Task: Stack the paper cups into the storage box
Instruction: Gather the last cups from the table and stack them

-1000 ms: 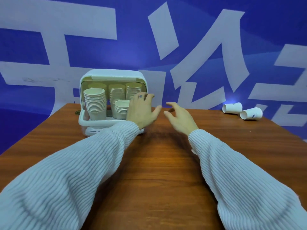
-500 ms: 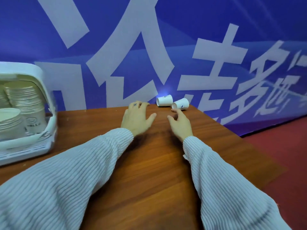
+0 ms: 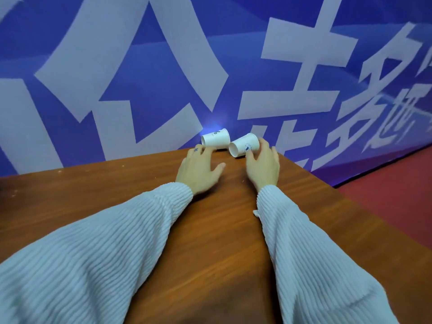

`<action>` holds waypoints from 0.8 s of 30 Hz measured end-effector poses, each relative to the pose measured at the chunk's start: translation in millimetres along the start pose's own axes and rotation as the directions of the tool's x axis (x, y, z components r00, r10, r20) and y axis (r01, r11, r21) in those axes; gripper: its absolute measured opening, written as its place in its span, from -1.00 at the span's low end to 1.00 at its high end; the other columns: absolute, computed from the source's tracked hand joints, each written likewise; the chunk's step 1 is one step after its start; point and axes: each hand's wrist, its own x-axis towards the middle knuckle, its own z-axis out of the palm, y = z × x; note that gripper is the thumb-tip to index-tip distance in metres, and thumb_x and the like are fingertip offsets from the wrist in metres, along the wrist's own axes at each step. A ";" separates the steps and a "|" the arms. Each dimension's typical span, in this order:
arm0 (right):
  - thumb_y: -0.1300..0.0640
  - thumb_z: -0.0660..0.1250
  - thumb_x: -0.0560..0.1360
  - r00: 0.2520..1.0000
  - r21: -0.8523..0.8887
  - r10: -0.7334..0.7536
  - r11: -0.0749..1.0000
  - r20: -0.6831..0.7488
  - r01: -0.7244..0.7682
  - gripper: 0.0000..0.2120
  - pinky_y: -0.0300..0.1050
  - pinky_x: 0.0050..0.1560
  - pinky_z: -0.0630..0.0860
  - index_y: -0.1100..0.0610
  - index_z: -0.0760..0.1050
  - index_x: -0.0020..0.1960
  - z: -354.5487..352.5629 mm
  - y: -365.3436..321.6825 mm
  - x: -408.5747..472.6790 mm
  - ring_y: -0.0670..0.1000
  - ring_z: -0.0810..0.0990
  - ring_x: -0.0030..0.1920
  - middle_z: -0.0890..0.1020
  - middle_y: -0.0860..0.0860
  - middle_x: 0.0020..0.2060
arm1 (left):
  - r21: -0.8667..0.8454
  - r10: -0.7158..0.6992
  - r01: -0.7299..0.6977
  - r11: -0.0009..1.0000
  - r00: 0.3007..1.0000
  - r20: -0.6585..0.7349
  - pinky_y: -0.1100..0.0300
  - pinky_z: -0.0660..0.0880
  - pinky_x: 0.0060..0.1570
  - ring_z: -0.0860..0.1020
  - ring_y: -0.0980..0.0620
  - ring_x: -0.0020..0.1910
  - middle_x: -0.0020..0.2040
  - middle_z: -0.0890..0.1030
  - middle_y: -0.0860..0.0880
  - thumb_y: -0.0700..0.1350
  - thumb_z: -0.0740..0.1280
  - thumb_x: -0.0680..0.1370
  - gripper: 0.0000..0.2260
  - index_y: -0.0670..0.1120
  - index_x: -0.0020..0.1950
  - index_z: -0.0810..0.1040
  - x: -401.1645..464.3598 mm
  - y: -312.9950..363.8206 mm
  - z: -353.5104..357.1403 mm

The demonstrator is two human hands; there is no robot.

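Paper cups [image 3: 216, 141] [image 3: 244, 148], two, lay unstacked at the table's [image 3: 117, 183] far edge; my relaxed, empty hands [image 3: 198, 171] [image 3: 264, 168] reached them.

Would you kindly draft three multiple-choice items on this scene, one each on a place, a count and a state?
1. Where do the paper cups lie?
A. at the table's far edge by the wall
B. on the floor
C. in a lap

2. How many paper cups show?
A. one
B. two
C. four

3. How do the cups rest?
A. upright
B. nested
C. on their sides

Answers:
1 A, the left cup and the right cup rest on the table by the blue wall.
2 B, only those two show.
3 C, the right cup's mouth faces sideways.
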 end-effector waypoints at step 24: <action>0.17 0.31 0.62 0.996 0.441 0.082 0.893 0.028 -0.086 -0.69 -0.24 -0.01 0.64 0.04 0.53 0.35 24.8 29.6 41.0 -0.08 0.66 0.11 0.64 -0.08 0.13 | 0.178 -0.060 0.061 0.982 0.998 -0.013 -0.02 0.46 -0.07 0.58 -0.21 0.04 0.25 0.47 -0.18 0.01 0.37 0.61 -0.60 -0.13 0.32 0.33 83.7 -3.7 29.0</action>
